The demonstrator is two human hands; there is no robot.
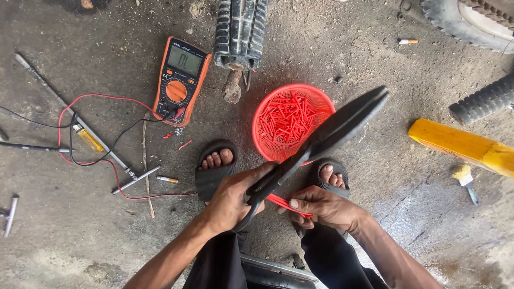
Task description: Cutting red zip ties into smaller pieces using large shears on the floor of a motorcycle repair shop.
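Note:
My left hand (pixel 231 199) grips the handles of large black scissors (pixel 332 132), whose closed blades point up and right over a round red basket (pixel 263 143). The basket holds several short red tube pieces (pixel 286 115). My right hand (pixel 321 206) pinches a thin red tube (pixel 282 203) just below the scissors' pivot. Both hands hover above my sandalled feet (pixel 216 167) on the concrete floor.
An orange multimeter (pixel 180 80) with red and black leads lies at upper left, near a yellow lighter (pixel 88 139) and metal rods (pixel 69 109). A tyre (pixel 240 32) stands behind the basket. A yellow object (pixel 460 145) and a small brush (pixel 465 181) lie at right.

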